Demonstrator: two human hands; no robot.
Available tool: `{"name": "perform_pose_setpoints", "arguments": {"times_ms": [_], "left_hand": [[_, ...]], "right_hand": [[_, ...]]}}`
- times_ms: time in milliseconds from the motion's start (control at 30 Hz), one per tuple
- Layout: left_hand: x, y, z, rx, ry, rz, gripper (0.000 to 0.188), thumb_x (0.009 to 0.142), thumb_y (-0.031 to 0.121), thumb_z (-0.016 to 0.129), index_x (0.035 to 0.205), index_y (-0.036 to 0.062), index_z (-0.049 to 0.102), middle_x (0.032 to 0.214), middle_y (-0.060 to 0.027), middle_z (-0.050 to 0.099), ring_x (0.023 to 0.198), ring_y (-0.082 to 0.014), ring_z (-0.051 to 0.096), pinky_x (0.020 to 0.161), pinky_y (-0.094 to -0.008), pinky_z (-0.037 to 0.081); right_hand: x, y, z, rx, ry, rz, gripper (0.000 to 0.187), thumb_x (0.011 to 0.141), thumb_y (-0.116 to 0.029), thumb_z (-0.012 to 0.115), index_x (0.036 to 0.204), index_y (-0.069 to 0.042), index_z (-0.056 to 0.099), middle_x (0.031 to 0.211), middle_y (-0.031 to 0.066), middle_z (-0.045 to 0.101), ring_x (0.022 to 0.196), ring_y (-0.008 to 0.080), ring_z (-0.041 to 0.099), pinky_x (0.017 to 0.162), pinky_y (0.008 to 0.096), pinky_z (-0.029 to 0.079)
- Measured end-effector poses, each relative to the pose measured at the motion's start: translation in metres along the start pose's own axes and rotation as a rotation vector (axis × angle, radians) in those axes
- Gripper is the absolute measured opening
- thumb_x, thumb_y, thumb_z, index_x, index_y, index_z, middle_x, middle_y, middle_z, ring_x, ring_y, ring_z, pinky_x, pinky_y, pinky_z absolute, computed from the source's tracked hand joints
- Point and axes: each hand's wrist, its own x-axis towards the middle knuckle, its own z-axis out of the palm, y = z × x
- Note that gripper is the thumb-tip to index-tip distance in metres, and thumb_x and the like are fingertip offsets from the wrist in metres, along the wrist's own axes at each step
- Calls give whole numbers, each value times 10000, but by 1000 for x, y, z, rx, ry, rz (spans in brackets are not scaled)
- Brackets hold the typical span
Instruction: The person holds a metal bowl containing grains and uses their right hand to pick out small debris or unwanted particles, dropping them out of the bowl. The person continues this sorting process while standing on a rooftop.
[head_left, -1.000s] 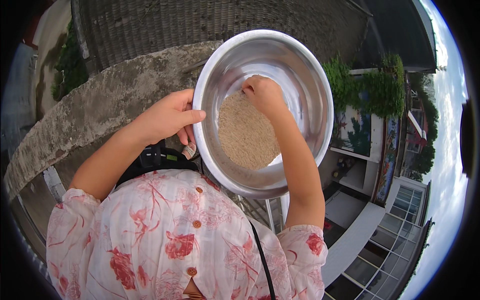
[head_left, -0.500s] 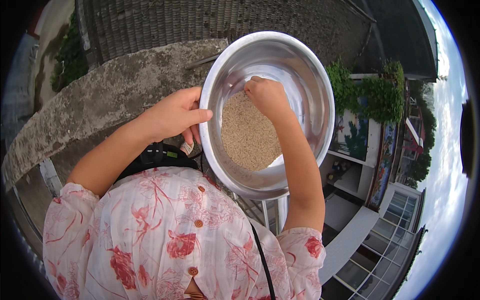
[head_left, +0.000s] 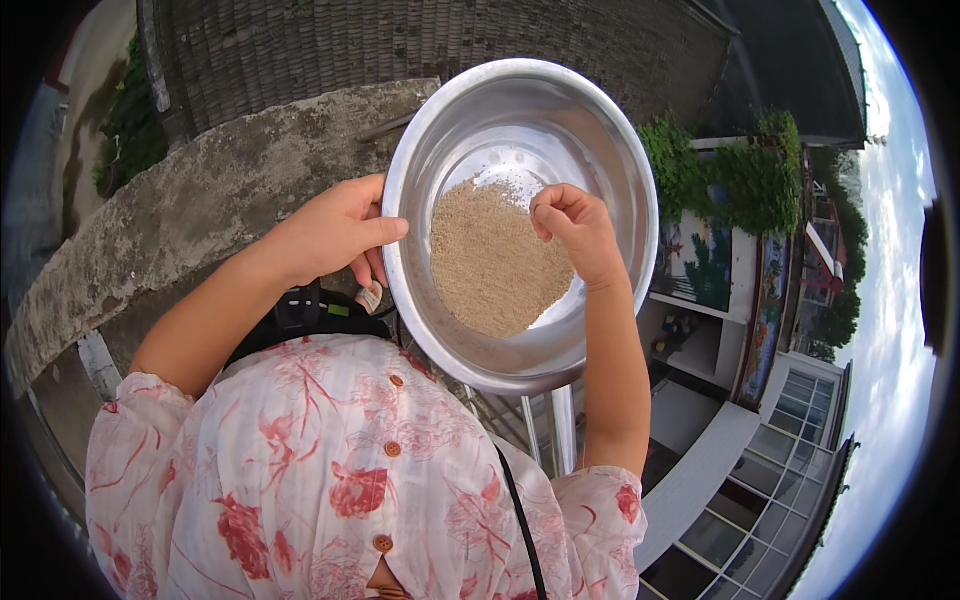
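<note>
The left hand (head_left: 335, 232) grips the left rim of the round, shiny stainless-steel bowl (head_left: 600, 150), thumb lying over the rim's inner edge and the other fingers wrapped beneath, so the hand is closed on the bowl and carries it in front of the chest. The bowl holds a flat mound of fine tan grain (head_left: 490, 262), which covers the near and middle part of the bottom; the far part of the bottom is bare metal. The right hand (head_left: 575, 228) is inside the bowl, at the right edge of the grain, with fingertips drawn together in a pinch; whether they hold any grains cannot be told. Compared with half a second ago, the right hand has moved from the far rim toward the right side of the grain, and the bowl sits slightly further right in view, while the left hand keeps the same hold. In judgement, this indicates sorting through the grain by hand, with the working point shifting across the mound. Beyond the bowl on the left runs a rough grey concrete parapet (head_left: 200, 210); green shrubs (head_left: 720, 170) and buildings lie far below on the right.
</note>
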Motion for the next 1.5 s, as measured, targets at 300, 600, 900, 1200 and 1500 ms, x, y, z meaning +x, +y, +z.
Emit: {"name": "perform_pose_setpoints", "arguments": {"times_ms": [300,600,900,1200,1500], "left_hand": [[-3,-3,-1,-22,29,-9,297,874,148,526,1113,-18,464,816,-78,616,539,-93,586,417,-185,475],[-1,-2,2,-8,30,11,327,865,191,555,1108,-13,475,817,-86,632,539,-103,605,400,-175,478],[0,1,-5,-70,33,-82,300,932,251,468,1071,-12,496,795,-100,643,540,-116,620,396,-178,475],[9,10,-16,-18,-138,-113,277,943,223,440,1081,-11,492,858,-114,646,583,-130,636,410,-181,475],[22,12,-33,-7,-276,-204,273,933,213,455,1082,-12,496,882,-132,647,637,-156,652,471,-206,504]], "right_hand": [[-193,29,-94,163,510,-180,53,772,-3,598,765,-24,550,830,62,548,671,110,503,576,211,388],[-243,89,-107,-1086,875,527,139,832,-90,545,953,-72,612,904,116,624,836,279,609,730,382,474],[-127,27,-49,-770,756,-235,113,805,-14,568,914,-17,598,873,94,595,746,245,582,689,297,468],[-12,58,13,-867,270,-183,97,782,-96,600,854,-65,656,856,104,637,776,306,607,695,384,482],[-2,61,24,-894,277,-114,86,777,-128,611,826,-67,646,842,98,630,762,312,605,691,395,480]]}}
